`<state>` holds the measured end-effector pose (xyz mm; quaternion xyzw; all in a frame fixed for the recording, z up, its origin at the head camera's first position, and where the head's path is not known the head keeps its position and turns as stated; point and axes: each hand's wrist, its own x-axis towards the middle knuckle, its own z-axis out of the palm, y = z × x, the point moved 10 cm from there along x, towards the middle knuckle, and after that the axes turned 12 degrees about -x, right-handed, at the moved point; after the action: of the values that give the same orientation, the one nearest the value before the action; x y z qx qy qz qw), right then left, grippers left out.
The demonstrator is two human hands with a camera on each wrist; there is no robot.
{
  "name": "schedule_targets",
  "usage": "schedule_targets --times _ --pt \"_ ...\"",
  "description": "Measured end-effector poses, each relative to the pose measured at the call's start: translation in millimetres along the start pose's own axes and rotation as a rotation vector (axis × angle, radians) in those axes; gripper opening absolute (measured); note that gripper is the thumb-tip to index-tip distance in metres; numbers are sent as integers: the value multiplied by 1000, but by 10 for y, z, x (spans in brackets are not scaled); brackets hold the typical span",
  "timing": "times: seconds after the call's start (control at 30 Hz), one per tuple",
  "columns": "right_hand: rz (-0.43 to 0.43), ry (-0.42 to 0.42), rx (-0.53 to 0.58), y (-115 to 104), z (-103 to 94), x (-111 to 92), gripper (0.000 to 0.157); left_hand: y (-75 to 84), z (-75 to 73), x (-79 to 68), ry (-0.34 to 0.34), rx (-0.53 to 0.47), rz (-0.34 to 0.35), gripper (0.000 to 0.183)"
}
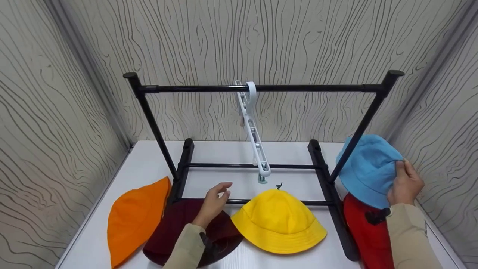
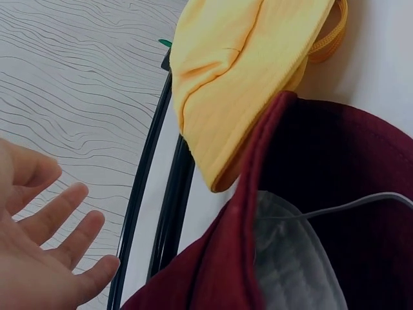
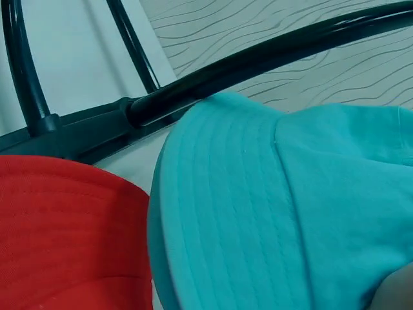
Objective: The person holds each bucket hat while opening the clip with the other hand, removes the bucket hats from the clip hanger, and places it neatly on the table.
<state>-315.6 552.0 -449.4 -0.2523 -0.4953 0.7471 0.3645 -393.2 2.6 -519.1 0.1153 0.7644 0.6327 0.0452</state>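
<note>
At the right of the head view my right hand [image 1: 406,184] pinches a light blue bucket hat [image 1: 369,166] by its crown. The blue hat [image 3: 239,200] fills much of the right wrist view, its stitched brim beside a red hat [image 3: 71,226]. My left hand [image 1: 213,203] holds nothing, fingers loosely bent, above a maroon hat [image 1: 175,228]. In the left wrist view the maroon hat [image 2: 222,258] shows its dark inside with a grey lining piece and a thin cord. A yellow bucket hat [image 1: 280,220] sits just right of the left hand.
A black rack [image 1: 201,89] stands across the white table [image 1: 149,158]. From its top bar hangs a white clip hanger [image 1: 252,130], pointing toward me. An orange hat [image 1: 136,220] lies at the left. Wood-patterned walls [image 1: 209,41] enclose the back and sides.
</note>
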Motion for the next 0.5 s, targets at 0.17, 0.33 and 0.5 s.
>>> schedule_targets --times 0.17,0.33,0.5 --pt "124 -42 -357 248 -33 -32 48 -21 -9 -4 6 -12 -21 32" --pt "164 -155 -771 445 -120 -21 53 -46 -13 -13 12 -14 -29 32" --pt "180 -240 -879 540 -205 -21 55 -71 -23 -21 23 -4 -45 32"
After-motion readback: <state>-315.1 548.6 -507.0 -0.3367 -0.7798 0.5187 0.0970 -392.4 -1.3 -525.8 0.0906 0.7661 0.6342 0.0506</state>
